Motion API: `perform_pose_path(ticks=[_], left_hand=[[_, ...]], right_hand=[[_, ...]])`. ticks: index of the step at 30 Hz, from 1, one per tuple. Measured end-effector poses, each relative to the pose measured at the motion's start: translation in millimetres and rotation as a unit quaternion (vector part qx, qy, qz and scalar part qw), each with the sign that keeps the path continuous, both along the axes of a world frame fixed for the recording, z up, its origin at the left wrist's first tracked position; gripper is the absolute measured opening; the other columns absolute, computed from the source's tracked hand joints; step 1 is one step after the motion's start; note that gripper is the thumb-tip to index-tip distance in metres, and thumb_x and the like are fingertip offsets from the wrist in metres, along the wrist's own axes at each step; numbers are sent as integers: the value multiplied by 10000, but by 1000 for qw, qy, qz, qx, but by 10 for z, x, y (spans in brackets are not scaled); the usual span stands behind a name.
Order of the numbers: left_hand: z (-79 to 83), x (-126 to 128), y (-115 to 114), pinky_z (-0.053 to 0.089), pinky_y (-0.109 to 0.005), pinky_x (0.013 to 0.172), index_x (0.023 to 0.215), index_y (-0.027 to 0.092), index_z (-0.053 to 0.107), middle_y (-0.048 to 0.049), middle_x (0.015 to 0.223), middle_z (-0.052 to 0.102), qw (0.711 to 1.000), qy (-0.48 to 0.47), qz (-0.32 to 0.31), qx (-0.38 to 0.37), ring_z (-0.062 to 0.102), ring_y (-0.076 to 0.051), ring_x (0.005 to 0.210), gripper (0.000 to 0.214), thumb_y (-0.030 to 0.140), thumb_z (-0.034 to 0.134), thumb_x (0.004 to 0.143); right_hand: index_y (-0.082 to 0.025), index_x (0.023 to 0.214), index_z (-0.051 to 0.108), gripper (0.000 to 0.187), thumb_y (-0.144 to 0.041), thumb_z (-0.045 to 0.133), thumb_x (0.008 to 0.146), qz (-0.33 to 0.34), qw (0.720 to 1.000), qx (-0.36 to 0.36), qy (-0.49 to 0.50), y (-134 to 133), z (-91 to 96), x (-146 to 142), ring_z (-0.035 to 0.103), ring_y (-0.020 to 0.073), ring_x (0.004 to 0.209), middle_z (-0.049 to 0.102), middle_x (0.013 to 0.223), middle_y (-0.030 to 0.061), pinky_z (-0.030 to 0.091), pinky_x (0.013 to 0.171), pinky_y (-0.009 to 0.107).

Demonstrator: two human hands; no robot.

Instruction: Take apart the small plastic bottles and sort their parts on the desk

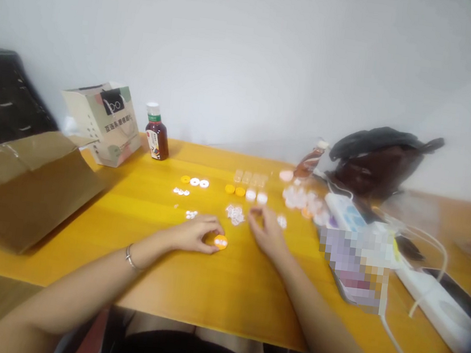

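My left hand (194, 233) rests on the yellow table (188, 285) with its fingers curled around a small orange round cap (220, 242). My right hand (266, 231) lies a little to the right, its thumb and forefinger pinched together near a pile of small clear pieces (235, 214); what they pinch is too small to make out. Beyond the hands lie yellow and white round caps (195, 182), more yellow caps (234, 190) and white caps (256, 196). A silver bracelet (130, 257) circles my left wrist.
An open cardboard box (24, 185) stands at the left, with a paper bag (102, 120) and a dark bottle (157, 132) behind it. At the right lie a heap of clear pieces (305, 201), a white power strip (427, 292) with cables and a dark bag (375, 159).
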State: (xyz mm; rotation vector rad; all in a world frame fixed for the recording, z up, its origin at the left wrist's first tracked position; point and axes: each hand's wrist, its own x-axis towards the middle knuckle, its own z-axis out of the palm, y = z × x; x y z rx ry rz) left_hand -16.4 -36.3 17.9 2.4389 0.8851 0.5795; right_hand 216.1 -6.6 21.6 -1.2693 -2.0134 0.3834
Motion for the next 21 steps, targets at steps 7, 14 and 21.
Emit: perform_pose_path(ticks=[7, 14, 21], left_hand=[[17, -9, -16, 400, -286, 809, 985, 198, 567, -41, 926, 555, 1000, 1, 2, 8, 521, -170, 865, 270, 304, 608, 740], [11, -18, -7, 397, -287, 817, 989, 197, 569, -45, 938, 557, 1000, 5, -2, 6, 523, -172, 878, 273, 323, 604, 749], [6, -15, -1, 393, -296, 831, 991, 199, 569, -48, 952, 560, 1000, 2, -4, -2, 525, -178, 891, 268, 300, 608, 746]], right_hand=[[-127, 1073, 490, 328, -138, 424, 752, -139, 978, -30, -152, 442, 46, 293, 549, 273, 977, 610, 1013, 152, 399, 820, 349], [-120, 1047, 506, 288, -170, 441, 771, -146, 974, -57, -164, 529, -11, 204, 582, 284, 906, 640, 957, 162, 400, 782, 367], [-162, 985, 523, 207, -212, 424, 810, -73, 996, -19, -56, 307, 85, 151, 575, 216, 922, 628, 979, 97, 423, 790, 323]])
